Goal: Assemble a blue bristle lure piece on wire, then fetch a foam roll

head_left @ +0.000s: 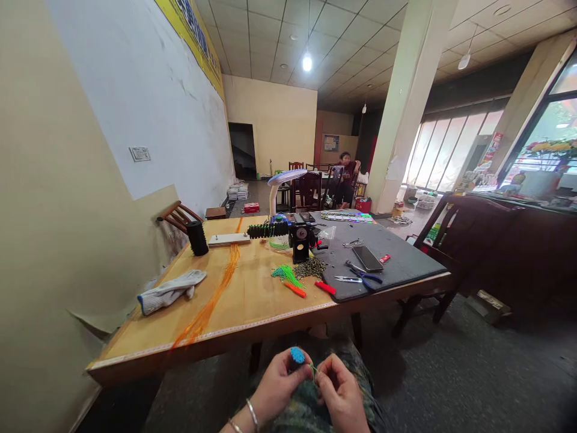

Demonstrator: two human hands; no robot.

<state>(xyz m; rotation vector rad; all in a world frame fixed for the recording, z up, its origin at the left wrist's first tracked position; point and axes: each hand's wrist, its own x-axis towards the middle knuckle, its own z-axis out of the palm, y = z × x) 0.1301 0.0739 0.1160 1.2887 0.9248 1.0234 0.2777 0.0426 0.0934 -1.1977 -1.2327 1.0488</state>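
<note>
Low in the head view, just beyond the table's front edge, my left hand (280,382) is closed round a small piece with a round, bumpy blue top (297,355). Its lower part is hidden in the fingers. A thin green cord (314,371) runs between my two hands. My right hand (341,391) pinches that cord between thumb and forefinger, close beside the left fingertips. Both hands are above my lap. On the table in front lie a bunch of green strands (291,275), an orange-handled tool (295,290) and a red-handled tool (325,287).
The wooden table (180,319) bears a black clamp-like device (301,243), a lamp (273,195), a pile of small dark pieces (311,267), pliers (369,278), a phone (367,258) and a glove (171,291). A person (346,180) sits farther back. A chair (439,252) stands right.
</note>
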